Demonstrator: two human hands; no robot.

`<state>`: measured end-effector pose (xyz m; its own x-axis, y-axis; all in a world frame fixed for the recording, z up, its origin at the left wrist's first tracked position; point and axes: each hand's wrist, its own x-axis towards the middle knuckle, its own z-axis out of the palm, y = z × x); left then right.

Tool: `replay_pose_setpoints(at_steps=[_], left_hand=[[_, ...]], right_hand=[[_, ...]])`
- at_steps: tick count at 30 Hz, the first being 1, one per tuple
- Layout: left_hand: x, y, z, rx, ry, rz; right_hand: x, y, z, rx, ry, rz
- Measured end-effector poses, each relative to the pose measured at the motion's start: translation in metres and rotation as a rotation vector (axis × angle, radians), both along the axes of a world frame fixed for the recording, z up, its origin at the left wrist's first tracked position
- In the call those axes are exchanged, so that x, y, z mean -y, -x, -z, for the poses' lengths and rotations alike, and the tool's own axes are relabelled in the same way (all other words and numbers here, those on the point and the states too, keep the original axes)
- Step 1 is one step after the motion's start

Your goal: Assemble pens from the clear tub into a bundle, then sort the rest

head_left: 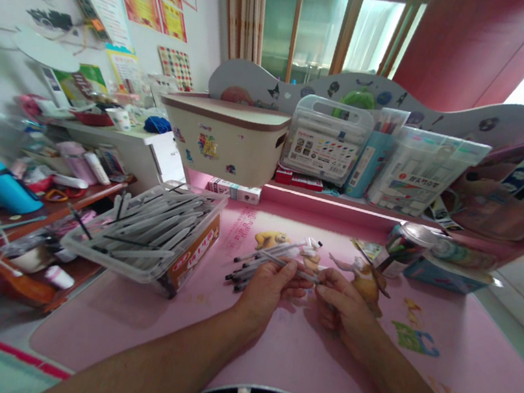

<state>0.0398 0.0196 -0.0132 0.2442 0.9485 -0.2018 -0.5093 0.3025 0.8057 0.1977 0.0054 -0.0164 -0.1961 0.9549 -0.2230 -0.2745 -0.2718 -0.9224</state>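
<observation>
Between my two hands a slim translucent pen (297,270) is held crosswise above the pink desk. My left hand (273,283) is closed around its barrel, thumb on top. The fingertips of my right hand (339,300) pinch its right end, and they hide that tip. Just beyond my left hand lies a loose pile of similar pens (248,265) with dark ends, most pointing left. Farther left stands a clear plastic box (146,274) heaped with grey-white pen barrels; a few dark sticks lie among them.
A lidded cream bin (230,142), a marker case (326,144) and another clear case (417,174) stand on the desk's raised shelf. At the right are a jar (405,244) and a blue box (450,276). A cluttered wooden shelf (94,201) is at the left.
</observation>
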Motion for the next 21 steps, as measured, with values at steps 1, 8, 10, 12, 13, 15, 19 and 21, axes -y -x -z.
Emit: replay_pose_setpoints(at_steps=[1,8,10,12,13,15,19,21], left_hand=[[0.0002,0.0000,-0.0007,0.004,0.002,-0.001],[0.0015,-0.0004,-0.0020,0.000,-0.010,-0.002],[0.0011,-0.0006,-0.0018,0.001,-0.008,-0.012],[0.0007,-0.0007,-0.0016,0.002,0.001,-0.012],[0.0005,-0.0006,-0.0015,0.000,0.007,-0.004],[0.0007,-0.0004,-0.0009,-0.012,0.011,0.013],[0.0016,0.0000,0.0009,-0.053,0.011,0.014],[0.0014,0.0000,0.0014,-0.060,0.015,0.014]], right_hand=[[0.0002,-0.0002,-0.0005,-0.010,0.006,-0.005],[0.0014,0.0020,-0.0022,0.060,0.098,0.001],[0.0022,0.0020,-0.0045,0.034,0.071,-0.029],[0.0028,0.0017,-0.0066,-0.004,0.058,-0.040],[0.0028,0.0017,-0.0072,-0.017,0.058,-0.031],[0.0023,0.0019,-0.0068,-0.017,0.074,-0.014],[0.0011,0.0028,-0.0030,0.050,0.135,0.010],[0.0011,0.0030,-0.0023,0.059,0.111,-0.013]])
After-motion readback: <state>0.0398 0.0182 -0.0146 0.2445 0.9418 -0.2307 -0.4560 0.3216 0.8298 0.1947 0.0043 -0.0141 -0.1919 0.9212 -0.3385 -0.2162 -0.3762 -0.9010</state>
